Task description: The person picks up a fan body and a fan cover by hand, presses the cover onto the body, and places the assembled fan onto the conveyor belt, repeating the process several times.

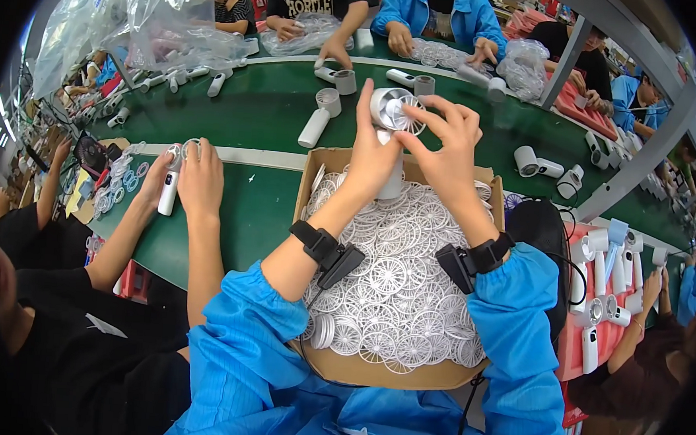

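Note:
My left hand (372,151) grips a white hand-held fan (393,112) by its handle and holds it upright over a cardboard box (331,364). My right hand (446,144) has its fingertips on the round white grille at the fan's front. The box below is full of several loose white round grilles (395,300). Both wrists carry black bands with small devices, and both sleeves are blue.
A green conveyor belt (267,105) carries several white fans (318,120). A person on my left holds a fan (169,187) in both hands. More people sit across the belt with clear plastic bags (137,21). A red tray (595,344) of fans stands at my right.

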Tool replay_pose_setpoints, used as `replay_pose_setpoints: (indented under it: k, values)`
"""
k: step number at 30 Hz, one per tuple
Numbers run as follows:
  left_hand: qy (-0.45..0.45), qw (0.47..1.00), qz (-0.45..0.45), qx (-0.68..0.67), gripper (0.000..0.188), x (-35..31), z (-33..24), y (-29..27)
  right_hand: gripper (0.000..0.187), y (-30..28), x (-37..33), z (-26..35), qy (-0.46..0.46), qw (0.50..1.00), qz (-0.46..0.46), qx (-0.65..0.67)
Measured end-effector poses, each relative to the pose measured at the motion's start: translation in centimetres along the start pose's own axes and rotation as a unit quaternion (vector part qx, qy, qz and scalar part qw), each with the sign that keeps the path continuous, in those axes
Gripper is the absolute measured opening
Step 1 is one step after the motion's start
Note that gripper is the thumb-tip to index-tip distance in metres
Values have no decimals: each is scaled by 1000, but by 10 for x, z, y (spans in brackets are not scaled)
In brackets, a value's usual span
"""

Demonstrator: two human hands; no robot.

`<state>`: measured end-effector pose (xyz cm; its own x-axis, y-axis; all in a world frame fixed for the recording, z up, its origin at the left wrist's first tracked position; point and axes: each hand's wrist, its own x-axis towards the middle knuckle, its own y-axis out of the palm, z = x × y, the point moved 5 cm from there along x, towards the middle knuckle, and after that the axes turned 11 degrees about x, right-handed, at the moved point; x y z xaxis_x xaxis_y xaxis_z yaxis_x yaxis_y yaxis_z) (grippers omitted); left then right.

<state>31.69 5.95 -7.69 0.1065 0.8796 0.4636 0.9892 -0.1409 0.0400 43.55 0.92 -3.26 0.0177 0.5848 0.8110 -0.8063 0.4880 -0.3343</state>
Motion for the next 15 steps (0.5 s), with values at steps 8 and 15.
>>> replay_pose_setpoints:
  k: [8, 15]
  values:
    - [41, 997, 44, 39, 80, 0, -1, 10, 33, -4, 2, 8, -77, 995, -4, -69]
    - [2, 997, 51, 54, 80, -6, 7, 14, 33, -3, -3, 4, -71, 996, 0, -58]
